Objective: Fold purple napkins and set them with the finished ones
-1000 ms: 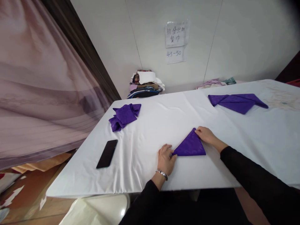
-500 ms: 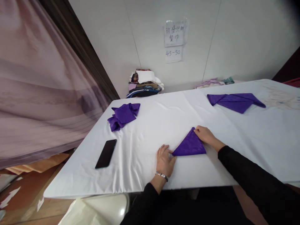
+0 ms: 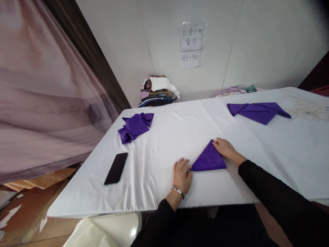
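Note:
A purple cloth napkin (image 3: 209, 159), folded into a triangle, lies flat on the white tablecloth (image 3: 164, 137) in front of me. My left hand (image 3: 182, 175) pinches its left corner between thumb and fingers, and a silver bracelet circles that wrist. At the triangle's top corner, my right hand (image 3: 224, 148) grips the fabric with closed fingertips. A second purple napkin (image 3: 259, 111), folded with pointed ends, lies at the far right. Crumpled at the back left is a third purple napkin (image 3: 136, 127).
A black phone (image 3: 116, 168) lies on the table's left side. Behind the far edge are a stack of folded cloths (image 3: 159, 92) and more cloth (image 3: 231, 90). Handwritten paper signs (image 3: 192, 43) hang on the wall. A pink curtain (image 3: 51, 85) borders the left; a pale stool (image 3: 120, 226) stands below the front edge.
My left hand has shifted slightly right, and its fingers have closed on the napkin's left corner, which looks a little drawn in. My right hand stays at the top corner.

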`<state>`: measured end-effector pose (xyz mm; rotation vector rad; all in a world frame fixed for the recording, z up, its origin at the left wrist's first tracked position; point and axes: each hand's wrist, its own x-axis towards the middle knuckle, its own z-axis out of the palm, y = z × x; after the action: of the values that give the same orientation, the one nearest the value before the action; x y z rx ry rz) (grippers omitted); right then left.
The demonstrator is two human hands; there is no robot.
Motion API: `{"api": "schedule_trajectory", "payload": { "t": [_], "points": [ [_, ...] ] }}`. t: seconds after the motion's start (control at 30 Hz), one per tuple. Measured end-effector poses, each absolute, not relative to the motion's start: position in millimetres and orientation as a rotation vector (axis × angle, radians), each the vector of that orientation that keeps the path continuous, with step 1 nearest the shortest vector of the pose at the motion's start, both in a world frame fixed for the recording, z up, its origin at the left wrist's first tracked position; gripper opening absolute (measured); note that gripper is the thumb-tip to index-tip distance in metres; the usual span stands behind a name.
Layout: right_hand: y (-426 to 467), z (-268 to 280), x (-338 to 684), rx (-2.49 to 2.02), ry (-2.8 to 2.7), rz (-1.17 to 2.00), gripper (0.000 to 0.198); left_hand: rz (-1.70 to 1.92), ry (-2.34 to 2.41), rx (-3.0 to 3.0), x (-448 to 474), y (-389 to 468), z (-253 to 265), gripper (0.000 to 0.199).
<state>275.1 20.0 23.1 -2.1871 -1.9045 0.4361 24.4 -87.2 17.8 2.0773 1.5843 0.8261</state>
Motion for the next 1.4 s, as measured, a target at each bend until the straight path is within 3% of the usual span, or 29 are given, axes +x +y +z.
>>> {"api": "schedule_trajectory", "payload": {
  "t": [0.13, 0.27, 0.67, 1.4],
  "points": [
    [20.0, 25.3, 273.5, -2.206, -1.916, 0.427, 0.021, 0.725, 1.573, 2.118, 24.6, -87.4, 20.6, 0.027],
    [20.3, 27.1, 272.2, -2.218, -1.927, 0.448, 0.021, 0.673, 1.594, 2.114, 25.2, -88.4, 23.2, 0.008],
    [20.5, 29.8, 273.1, -2.172, -1.93, 0.458, 0.02, 0.65, 1.732, 2.195, 37.3, -86.7, 17.4, 0.024],
    [29.1, 29.5, 271.7, -2.18, -1.955, 0.496, 0.021, 0.67, 1.837, 2.255, 37.1, -83.9, 19.1, 0.017]
  ]
}}
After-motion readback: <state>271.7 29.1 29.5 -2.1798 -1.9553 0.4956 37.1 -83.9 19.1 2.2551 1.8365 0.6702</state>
